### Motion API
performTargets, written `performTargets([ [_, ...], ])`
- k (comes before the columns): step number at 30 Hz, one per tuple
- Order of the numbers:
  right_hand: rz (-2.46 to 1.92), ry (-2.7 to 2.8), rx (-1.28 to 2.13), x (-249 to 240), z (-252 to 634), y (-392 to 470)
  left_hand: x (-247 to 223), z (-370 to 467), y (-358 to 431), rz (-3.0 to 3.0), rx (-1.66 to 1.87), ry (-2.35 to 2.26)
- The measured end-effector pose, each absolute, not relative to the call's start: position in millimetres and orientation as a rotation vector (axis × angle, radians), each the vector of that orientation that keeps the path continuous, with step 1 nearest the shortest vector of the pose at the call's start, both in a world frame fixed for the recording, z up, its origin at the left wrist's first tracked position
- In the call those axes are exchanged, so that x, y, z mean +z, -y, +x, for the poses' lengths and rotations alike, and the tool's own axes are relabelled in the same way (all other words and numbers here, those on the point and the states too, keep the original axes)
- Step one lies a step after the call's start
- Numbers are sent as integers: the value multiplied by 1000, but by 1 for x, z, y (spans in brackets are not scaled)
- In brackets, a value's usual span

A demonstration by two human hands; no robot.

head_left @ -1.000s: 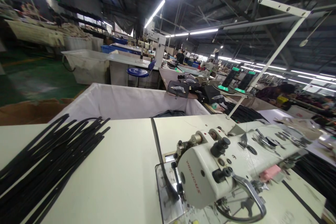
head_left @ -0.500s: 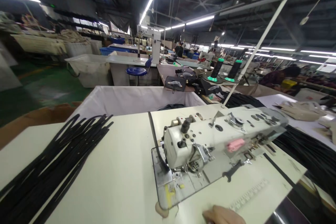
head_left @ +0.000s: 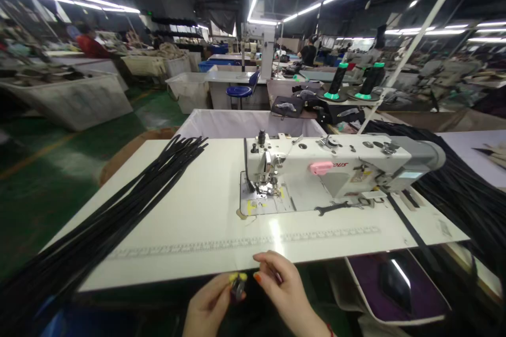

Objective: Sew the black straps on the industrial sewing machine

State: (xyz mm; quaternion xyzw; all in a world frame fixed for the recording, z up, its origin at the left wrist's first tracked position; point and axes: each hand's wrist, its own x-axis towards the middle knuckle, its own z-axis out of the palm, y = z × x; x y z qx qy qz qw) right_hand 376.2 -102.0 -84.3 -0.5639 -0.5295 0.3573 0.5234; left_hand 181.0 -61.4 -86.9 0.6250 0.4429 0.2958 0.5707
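My left hand [head_left: 209, 303] is closed, thumb and fingers pinching a small dark metal piece with yellow ends [head_left: 237, 285] just off the table's front edge. Its exact kind I cannot make out. To the right of it, my right hand [head_left: 284, 289] has thumb and forefinger apart, with nothing visible between them. Beyond both hands stands a white sewing machine [head_left: 292, 160] with a pink holder [head_left: 321, 168] on its arm. A black strip [head_left: 247, 168] hangs at the machine's left end, running down to the needle area.
A bundle of black straps [head_left: 130, 205] covers the table's left side, and more black straps [head_left: 454, 179] lie at right. A wrench [head_left: 332, 208] rests before the machine. Ruler markings [head_left: 237, 242] run along the white table [head_left: 190, 195]. Two thread cones [head_left: 338, 81] stand behind.
The view has swung left and levelled. A hand seen blurred at the bottom edge earlier; now both hands are together at the table's front edge, the left with the small piece.
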Motion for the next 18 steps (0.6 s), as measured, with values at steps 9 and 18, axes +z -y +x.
performTargets([
  [9,-1212,1176,742,-49,406,141,-51,246,63,1845,1077,-574],
  [18,-1212,1094,615,-65,432,144,-38,262,57,2079,748,-386],
])
